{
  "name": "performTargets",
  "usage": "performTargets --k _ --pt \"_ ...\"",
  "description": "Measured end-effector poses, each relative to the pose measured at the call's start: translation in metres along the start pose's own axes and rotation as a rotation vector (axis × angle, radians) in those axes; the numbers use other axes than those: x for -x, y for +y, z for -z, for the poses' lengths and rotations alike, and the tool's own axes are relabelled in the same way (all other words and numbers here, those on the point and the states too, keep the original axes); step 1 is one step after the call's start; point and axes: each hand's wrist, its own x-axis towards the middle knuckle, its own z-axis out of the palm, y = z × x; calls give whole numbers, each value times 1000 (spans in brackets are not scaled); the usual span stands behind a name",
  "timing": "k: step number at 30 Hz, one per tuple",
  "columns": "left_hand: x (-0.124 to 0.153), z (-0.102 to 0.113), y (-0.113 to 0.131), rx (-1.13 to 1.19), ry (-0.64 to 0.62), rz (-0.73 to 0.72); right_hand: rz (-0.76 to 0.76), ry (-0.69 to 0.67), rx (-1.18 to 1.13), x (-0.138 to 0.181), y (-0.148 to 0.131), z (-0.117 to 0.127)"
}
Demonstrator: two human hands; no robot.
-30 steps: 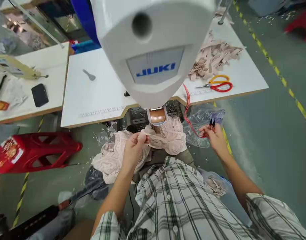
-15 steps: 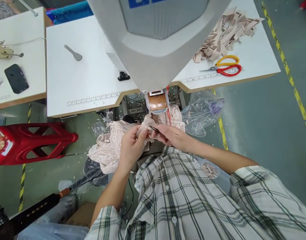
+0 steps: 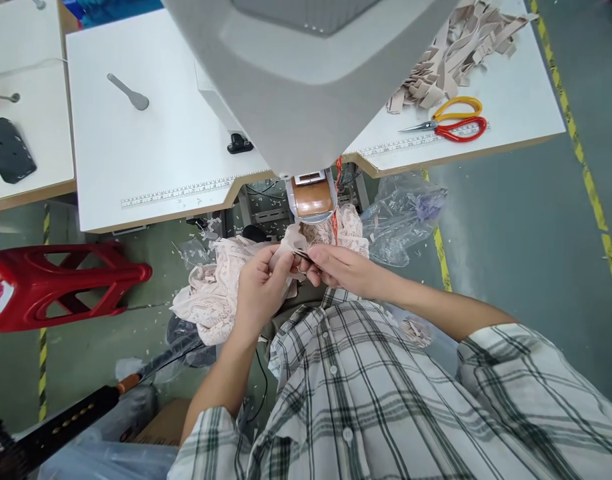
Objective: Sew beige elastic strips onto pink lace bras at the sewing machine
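My left hand (image 3: 261, 287) pinches a pale pink strip of fabric (image 3: 293, 239) between thumb and fingers, in front of my lap. Closed around small dark thread snips (image 3: 304, 255), my right hand (image 3: 343, 268) meets it from the other side. The snips' tip touches the fabric beside my left thumb; most of their body is hidden in my fingers. Pale pink lace garments (image 3: 213, 290) lie bunched left of my left hand. More lace (image 3: 350, 230) hangs under the sewing machine's brown-topped arm (image 3: 313, 199), just beyond my hands.
The white sewing machine head (image 3: 296, 100) looms over the white table (image 3: 161, 153). Red-and-yellow scissors (image 3: 461, 127) and a heap of beige strips (image 3: 441, 73) lie on its right side. A red stool (image 3: 61, 280) stands at left. A clear plastic bag (image 3: 399, 217) hangs below the table edge.
The view has shifted a little, so the table sits higher and further left. My right hand has moved slightly closer to my left, and the snips' tip shows less against the fabric.
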Motion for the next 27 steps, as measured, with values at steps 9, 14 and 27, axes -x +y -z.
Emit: performTargets --k 9,14,27 --pt "-2 -2 1 -11 -9 -6 -28 -29 -38 -2 1 5" --pt "-3 -4 0 -9 1 3 -49 -33 -72 -3 1 6" --pt "-5 -6 -5 48 -21 55 -91 -26 -93 -3 -2 8"
